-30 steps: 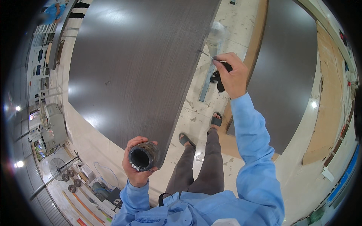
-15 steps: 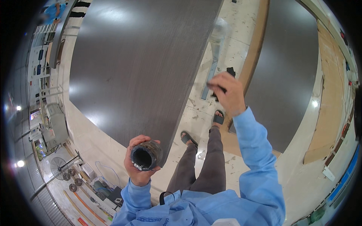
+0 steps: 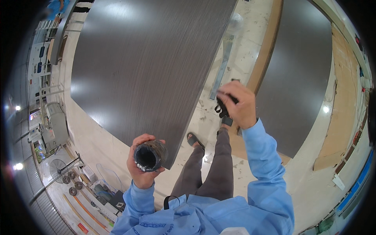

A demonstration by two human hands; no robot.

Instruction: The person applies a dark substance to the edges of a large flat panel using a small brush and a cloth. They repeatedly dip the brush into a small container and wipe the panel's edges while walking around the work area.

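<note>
My left hand [image 3: 140, 176] is wrapped round a dark, round, open-topped jar [image 3: 159, 150], its mouth facing up toward me. White lumps stick to the jar's stained rim, and its inside looks black. Ahead of my body, over the gap between two panels, my right hand [image 3: 243, 105] is closed with the fingers pinched. A black, limp-looking thing [image 3: 221, 109] with a small loop shows under and beside those fingers. It appears to be held, but its kind is hard to make out, and the fingertips are slightly blurred.
A large dark wood-grain panel [image 3: 145, 66] fills the left, its near corner by the jar. Another dark panel [image 3: 299, 82] with a brown edge lies right. A metal strip [image 3: 222, 72] rests on the pale floor between them. A standing fan [image 3: 58, 170] is at lower left.
My right hand has come slightly nearer and to the right, the black thing moving with it. The jar has shifted a little to the left, still in my left hand.
</note>
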